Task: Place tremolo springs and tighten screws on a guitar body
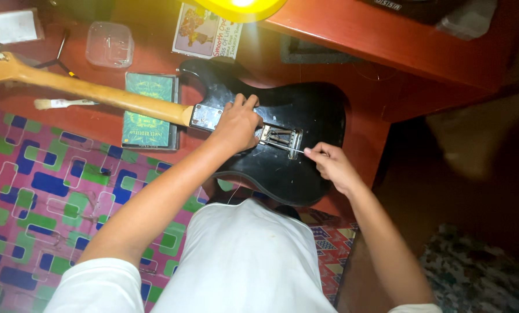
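Red wooden table, black guitar face down, green booklet, brush, perhaps plastic tub

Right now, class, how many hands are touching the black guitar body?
2. The left hand presses on the guitar body beside the open metal cavity; the right hand rests at the lower edge, pinching a thin string. No others in view.

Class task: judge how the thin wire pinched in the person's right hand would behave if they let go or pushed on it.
The wire is hair-thin and looks taut between right hand and guitar, so it would probably sag or curl once released. Pushed endways, it likely buckles.
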